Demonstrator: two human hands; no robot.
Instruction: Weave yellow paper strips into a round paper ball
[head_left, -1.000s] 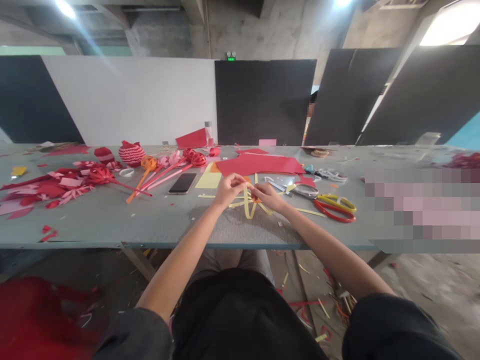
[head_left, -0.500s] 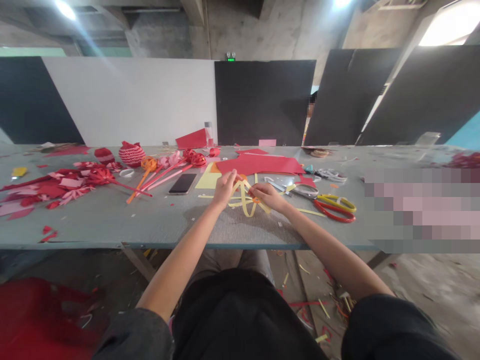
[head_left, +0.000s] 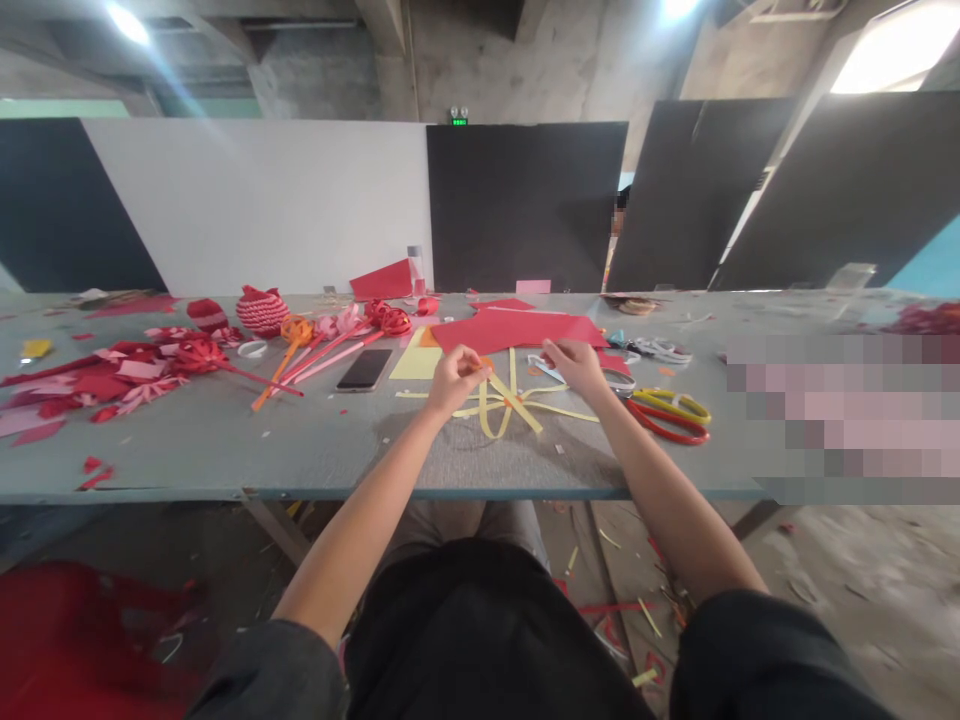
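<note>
Well to the left, a flat black phone (head_left: 364,368) lies clear on the grey surface (head_left: 225,440). The left hand (head_left: 452,380) is pinched shut where the thin yellow paper strips (head_left: 512,408) cross; they look light, floppy and easily creased, so that crossing seems the safest hold. The right hand (head_left: 576,362) curls beside a flat red paper sheet (head_left: 517,328), though I cannot tell whether it grips anything, and red-and-yellow-handled scissors (head_left: 667,412) crowd that side.

Those thin pale-yellow paper strips (head_left: 510,400) looked matt and smooth, the flat black phone (head_left: 364,368) was properly glossy, the grey tabletop (head_left: 225,440) kinda rough.
</note>
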